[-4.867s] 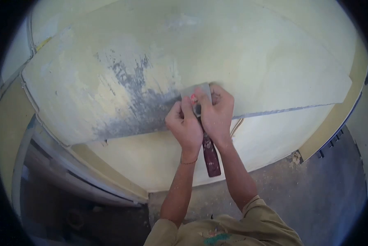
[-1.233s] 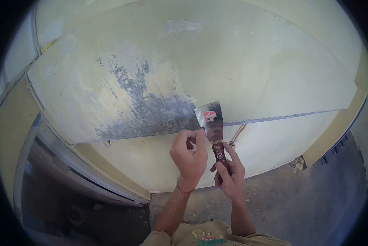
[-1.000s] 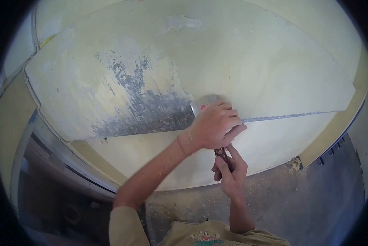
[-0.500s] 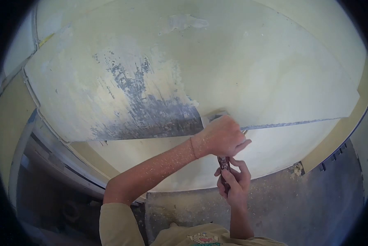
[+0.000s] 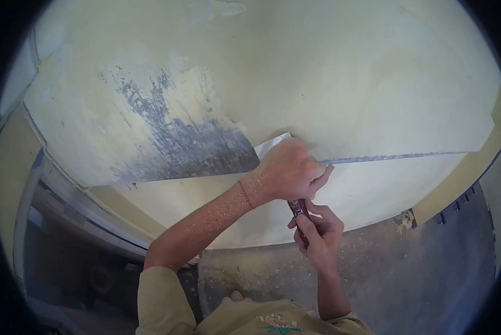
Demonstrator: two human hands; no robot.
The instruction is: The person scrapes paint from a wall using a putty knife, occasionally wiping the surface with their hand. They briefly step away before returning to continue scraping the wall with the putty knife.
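A scraper with a pale flat blade (image 5: 272, 146) lies against the wall at the lower edge of its greenish upper part (image 5: 340, 84). My left hand (image 5: 293, 169) is closed around the scraper just behind the blade and hides much of it. Below it, my right hand (image 5: 321, 234) grips the end of the dark reddish handle (image 5: 298, 209). Left of the blade is a dark grey bare patch (image 5: 206, 146) with streaky edges. Pale flakes dot my left forearm.
Under the edge runs a whiter wall band (image 5: 384, 181). The grey floor (image 5: 384, 268) below is scattered with crumbs, with a small pile of debris (image 5: 407, 219) by the wall's foot. A door frame and dark opening (image 5: 77, 245) stand at left.
The view has shifted, so the dark patch sits further left. Both hands and the scraper have moved slightly left in view, the blade is more tilted and more of it shows.
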